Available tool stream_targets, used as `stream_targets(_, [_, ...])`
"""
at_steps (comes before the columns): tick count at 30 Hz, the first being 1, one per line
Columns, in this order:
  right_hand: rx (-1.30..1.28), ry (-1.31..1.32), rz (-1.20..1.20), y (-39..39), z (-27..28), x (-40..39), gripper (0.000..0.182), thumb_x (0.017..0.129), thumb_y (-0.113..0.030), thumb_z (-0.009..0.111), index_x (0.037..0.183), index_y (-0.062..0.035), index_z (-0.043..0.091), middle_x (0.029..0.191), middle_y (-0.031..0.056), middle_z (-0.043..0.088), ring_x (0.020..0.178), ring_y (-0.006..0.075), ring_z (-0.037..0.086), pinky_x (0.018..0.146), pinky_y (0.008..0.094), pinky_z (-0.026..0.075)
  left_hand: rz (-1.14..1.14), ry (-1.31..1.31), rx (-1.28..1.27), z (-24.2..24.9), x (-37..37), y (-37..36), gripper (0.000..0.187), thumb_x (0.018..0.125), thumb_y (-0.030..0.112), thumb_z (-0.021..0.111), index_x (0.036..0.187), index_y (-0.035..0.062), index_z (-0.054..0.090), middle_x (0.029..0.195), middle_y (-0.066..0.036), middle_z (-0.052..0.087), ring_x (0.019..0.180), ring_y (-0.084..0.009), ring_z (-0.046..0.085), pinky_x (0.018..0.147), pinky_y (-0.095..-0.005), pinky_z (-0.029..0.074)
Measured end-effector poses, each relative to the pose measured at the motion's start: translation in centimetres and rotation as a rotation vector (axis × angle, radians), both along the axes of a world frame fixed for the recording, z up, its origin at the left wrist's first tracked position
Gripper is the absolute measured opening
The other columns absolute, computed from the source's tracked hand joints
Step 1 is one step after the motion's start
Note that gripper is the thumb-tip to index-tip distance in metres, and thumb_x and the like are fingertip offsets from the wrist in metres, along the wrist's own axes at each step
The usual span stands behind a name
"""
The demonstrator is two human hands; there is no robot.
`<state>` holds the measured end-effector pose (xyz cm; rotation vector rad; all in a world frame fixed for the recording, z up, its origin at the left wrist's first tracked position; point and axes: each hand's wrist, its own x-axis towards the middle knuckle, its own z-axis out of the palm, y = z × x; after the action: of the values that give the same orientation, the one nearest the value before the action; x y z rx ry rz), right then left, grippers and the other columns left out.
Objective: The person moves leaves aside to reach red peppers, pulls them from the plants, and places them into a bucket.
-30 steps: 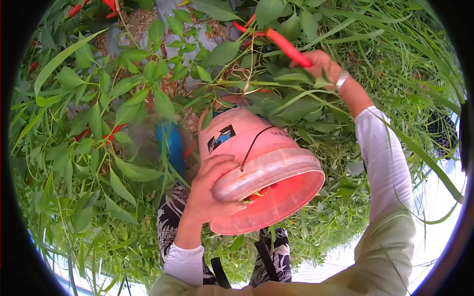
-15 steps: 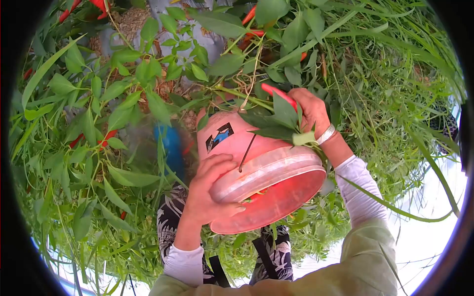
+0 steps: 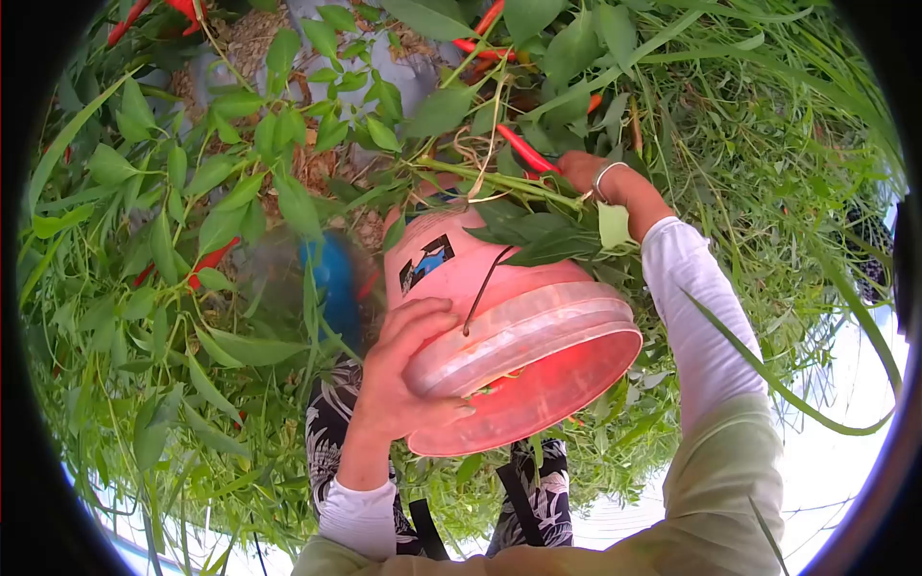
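Note:
A pink bucket (image 3: 456,230) lies tilted, its open mouth facing down toward my body. My left hand (image 3: 403,374) is closed on its rim, with the thumb inside and the fingers over the outer wall. A little green and red shows inside, too small to name. Beyond the bucket, my right hand (image 3: 600,178) is closed at the lower end of a red chili pepper (image 3: 526,149); leaves and the hand itself partly hide its fingertips. A green stem (image 3: 499,180) with broad leaves (image 3: 538,233) lies across the bucket's side, below that hand.
Chili plants (image 3: 230,182) with several red peppers crowd the left and the top. Tall grass (image 3: 759,182) fills the right, with one long blade (image 3: 797,413) crossing near my right arm. A blurred blue object (image 3: 331,288) sits left of the bucket. Grey sheeting (image 3: 403,82) shows between plants.
My right hand has moved up and away from me, and the red chili pepper has shifted up and left with it. The bucket's mouth has turned slightly; my left hand stays on the rim.

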<state>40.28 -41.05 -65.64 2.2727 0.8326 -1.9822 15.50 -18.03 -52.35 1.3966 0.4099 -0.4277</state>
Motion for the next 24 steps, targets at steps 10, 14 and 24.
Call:
stream_targets(10, [0.059,-0.059,-1.154,-5.9,1.3,-2.7,0.039,0.068,-0.028,0.066,0.096,-0.0014,0.061,0.073,0.0090,0.059,0.070,0.0190,0.057,0.064,0.0299,0.044,0.023,0.016,-0.026,-0.1,-0.1,-0.1,0.076,0.044,0.033,0.082,0.110,0.0023,0.056,0.117,-0.014,0.051,0.111,-0.0292,0.047,0.095,-0.0381,0.034])
stream_targets(14, [0.194,-0.033,-1.358,-7.3,1.8,-3.6,0.042,0.073,-0.032,0.065,0.106,-0.0071,0.058,0.074,0.0055,0.057,0.070,0.0172,0.057,0.062,0.0292,0.044,0.034,0.010,-0.033,-0.1,-0.2,-0.1,0.076,0.044,0.032,0.082,0.110,0.0021,0.056,0.117,-0.015,0.051,0.111,-0.0289,0.047,0.095,-0.0377,0.034])
stream_targets(24, [0.522,-0.354,-2.379,-20.7,2.9,-2.0,0.016,0.079,-0.011,0.057,0.093,-0.0024,0.054,0.088,0.0119,0.062,0.085,0.0272,0.059,0.076,0.0397,0.049,0.049,0.008,-0.018,0.0,-0.2,-0.1,0.076,0.045,0.033,0.082,0.109,0.0022,0.056,0.117,-0.015,0.051,0.111,-0.0290,0.047,0.094,-0.0379,0.035])
